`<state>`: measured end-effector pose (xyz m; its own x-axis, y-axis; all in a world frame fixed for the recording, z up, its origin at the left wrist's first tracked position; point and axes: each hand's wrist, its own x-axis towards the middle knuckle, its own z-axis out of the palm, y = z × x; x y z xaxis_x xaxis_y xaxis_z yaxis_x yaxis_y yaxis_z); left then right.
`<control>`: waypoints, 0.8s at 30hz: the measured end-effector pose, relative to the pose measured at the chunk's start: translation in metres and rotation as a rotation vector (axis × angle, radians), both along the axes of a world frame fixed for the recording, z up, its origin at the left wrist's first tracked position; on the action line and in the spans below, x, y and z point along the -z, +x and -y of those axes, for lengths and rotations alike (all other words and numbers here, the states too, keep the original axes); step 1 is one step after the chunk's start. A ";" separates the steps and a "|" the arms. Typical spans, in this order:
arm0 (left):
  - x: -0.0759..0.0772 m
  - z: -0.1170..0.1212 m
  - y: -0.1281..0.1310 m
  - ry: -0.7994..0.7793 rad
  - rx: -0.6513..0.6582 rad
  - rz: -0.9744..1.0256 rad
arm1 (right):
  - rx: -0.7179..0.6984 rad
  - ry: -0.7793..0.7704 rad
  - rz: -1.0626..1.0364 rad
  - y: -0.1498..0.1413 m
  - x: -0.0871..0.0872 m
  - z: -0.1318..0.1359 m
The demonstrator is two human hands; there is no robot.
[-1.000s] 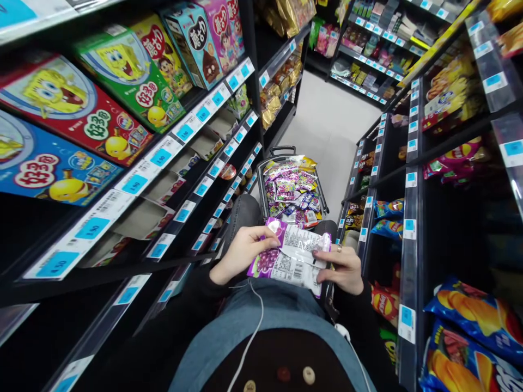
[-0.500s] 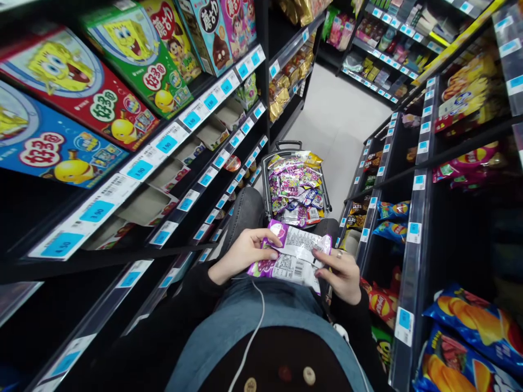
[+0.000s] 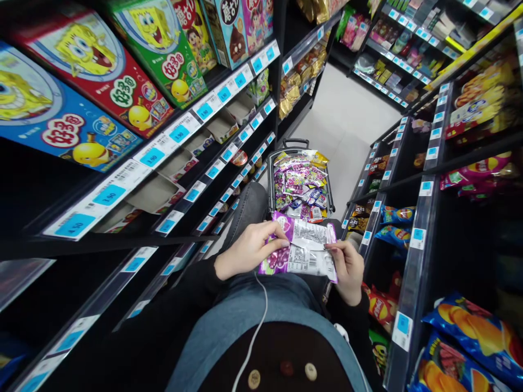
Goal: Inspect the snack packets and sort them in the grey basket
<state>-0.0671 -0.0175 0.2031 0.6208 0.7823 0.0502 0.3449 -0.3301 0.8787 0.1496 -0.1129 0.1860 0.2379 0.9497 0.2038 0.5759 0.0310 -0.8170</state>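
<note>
A purple and white candy bag (image 3: 304, 256) with grape pictures lies back side up between my hands, above my lap. My left hand (image 3: 253, 247) pinches the bag's back seam near its left part with thumb and fingers. At the other end, my right hand (image 3: 347, 267) pinches the same seam by the right edge. Just beyond the bag, a black-framed basket (image 3: 270, 179) on the floor is heaped with similar candy packets (image 3: 300, 179), mostly purple.
To the left, shelves carry snack boxes (image 3: 98, 71) above a price-tag rail (image 3: 151, 158). On the right stand shelves with chip bags (image 3: 478, 332) and smaller blue bags (image 3: 394, 234). A pale floor aisle (image 3: 343, 109) runs ahead. A white cable (image 3: 261, 321) crosses my front.
The bag has tipped a little and its back seam stands up more. My right fingers have drawn together onto the seam's right end. The view has shifted slightly.
</note>
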 end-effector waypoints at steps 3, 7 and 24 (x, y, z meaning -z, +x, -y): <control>-0.009 -0.003 -0.003 0.065 0.091 -0.073 | -0.064 -0.143 -0.058 0.003 -0.014 -0.002; -0.016 -0.001 0.001 0.100 0.107 -0.166 | -0.056 -0.197 -0.080 0.002 -0.026 -0.005; -0.025 0.003 0.001 0.223 -0.024 -0.093 | -0.016 0.072 -0.008 -0.008 -0.018 0.001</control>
<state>-0.0660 -0.0210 0.2276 0.6122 0.7729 0.1670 0.4312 -0.5033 0.7488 0.1417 -0.1144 0.2043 0.2247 0.9362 0.2701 0.5683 0.0992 -0.8168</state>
